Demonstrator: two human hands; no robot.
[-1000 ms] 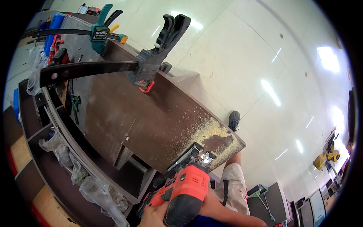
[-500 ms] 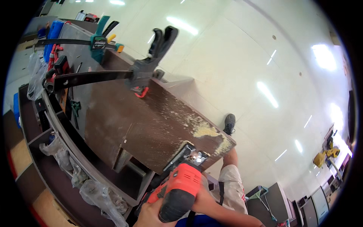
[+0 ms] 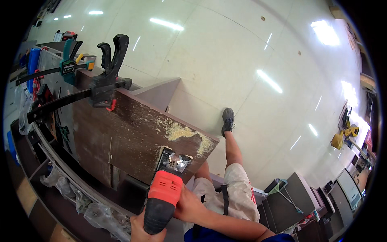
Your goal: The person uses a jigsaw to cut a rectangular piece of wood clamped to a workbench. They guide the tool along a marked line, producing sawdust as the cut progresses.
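Observation:
A red and black jigsaw (image 3: 163,189) stands with its metal shoe near the end of a dark brown board (image 3: 129,139). My left hand (image 3: 147,231) is wrapped round the rear of the jigsaw, partly hidden under its black end. My right hand (image 3: 187,205) grips its right side; the fingertips are hidden behind the body. The blade is out of sight. Pale sawdust (image 3: 179,131) lies on the board ahead of the shoe. A black bar clamp (image 3: 102,86) grips the board's far edge.
Behind stands a green clamp (image 3: 68,66). On the left, a shelf frame (image 3: 52,151) holds crumpled clear plastic bags (image 3: 102,218). My shoe (image 3: 227,121) rests on the pale floor (image 3: 209,48) beyond the board. Dark panels (image 3: 292,191) stand at the right.
The view has shifted, so board, clamps and jigsaw appear further left. The jigsaw has turned more upright in the picture and remains at the board's end. Both hands keep hold of it.

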